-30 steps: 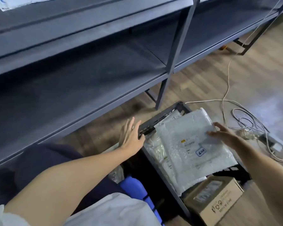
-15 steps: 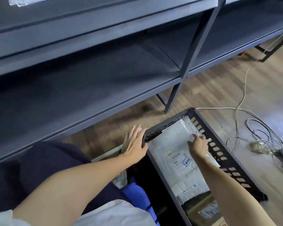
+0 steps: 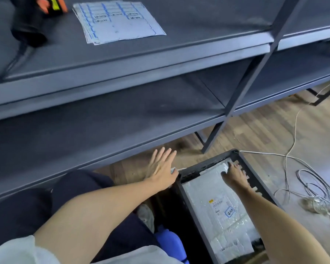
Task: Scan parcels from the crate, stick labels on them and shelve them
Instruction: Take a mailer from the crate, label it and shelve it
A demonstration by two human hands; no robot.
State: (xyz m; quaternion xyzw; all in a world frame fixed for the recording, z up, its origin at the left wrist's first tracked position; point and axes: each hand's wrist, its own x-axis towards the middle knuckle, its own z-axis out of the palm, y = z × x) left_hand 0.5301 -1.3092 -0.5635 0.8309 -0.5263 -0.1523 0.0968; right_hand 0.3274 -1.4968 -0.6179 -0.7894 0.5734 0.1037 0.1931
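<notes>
On the upper shelf (image 3: 160, 60) lie a barcode scanner (image 3: 30, 20) and label sheets (image 3: 118, 21). The left hand (image 3: 161, 171), fingers spread and holding nothing, rests at the crate (image 3: 204, 164) corner. The right hand (image 3: 234, 175) presses flat on the bubble-wrap parcel (image 3: 219, 208) inside the crate.

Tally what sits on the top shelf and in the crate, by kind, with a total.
Scanner, black with orange and yellow, top shelf: 1
Stack of label sheets, top shelf: 1 (sheet count unclear)
Bubble-wrap parcel, in the crate, under the right hand: 1 visible on top; any beneath are hidden
Total: 3
</notes>
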